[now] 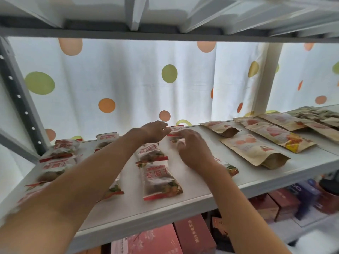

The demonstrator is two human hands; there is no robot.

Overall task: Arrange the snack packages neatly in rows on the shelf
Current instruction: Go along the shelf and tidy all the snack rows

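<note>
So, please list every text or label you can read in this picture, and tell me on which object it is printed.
"桂圆干": large red characters on the white snack packages, clearest on the front centre package and the left package.
Small red print above those characters: too small to read.
Kraft stand-up pouches on the right: print blurred, unreadable.
Red boxes on the lower shelf: gold vertical text, too blurred to read.

White-and-red snack packages (159, 177) lying flat, loose rows, white shelf (198, 191)
</note>
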